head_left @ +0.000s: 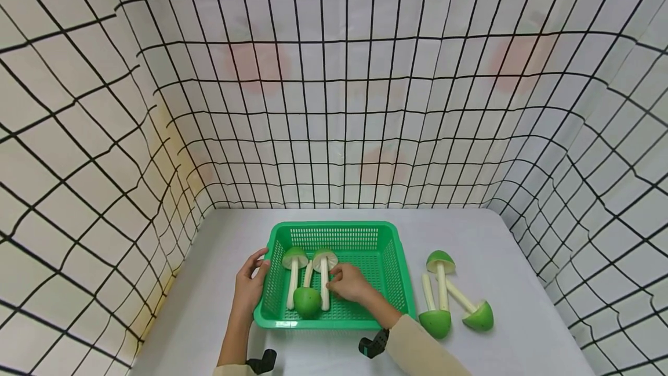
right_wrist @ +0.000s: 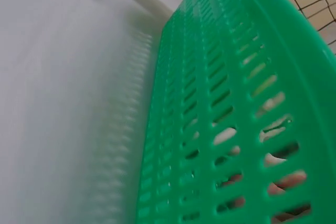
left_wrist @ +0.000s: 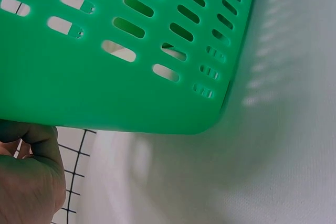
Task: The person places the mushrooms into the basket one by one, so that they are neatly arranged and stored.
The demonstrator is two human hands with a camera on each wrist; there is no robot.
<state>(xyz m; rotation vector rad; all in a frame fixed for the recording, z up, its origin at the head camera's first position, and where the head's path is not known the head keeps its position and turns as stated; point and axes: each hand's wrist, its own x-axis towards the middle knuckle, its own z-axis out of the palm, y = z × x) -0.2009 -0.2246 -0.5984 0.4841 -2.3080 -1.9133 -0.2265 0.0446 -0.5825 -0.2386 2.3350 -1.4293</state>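
Observation:
A green plastic basket stands on the white table, and its slotted wall fills much of the left wrist view. My left hand grips the basket's left rim. Inside lie three toy mushrooms with green caps and pale stems: a left one, a middle one with its cap toward me, and a right one. My right hand reaches over the front rim and pinches the right mushroom's stem. In the right wrist view, the basket wall mostly hides that hand.
Right of the basket, three more mushrooms lie close together: one with its cap at the back, one with its cap in front, and one slanting right. Black grid netting over white sheeting surrounds the table.

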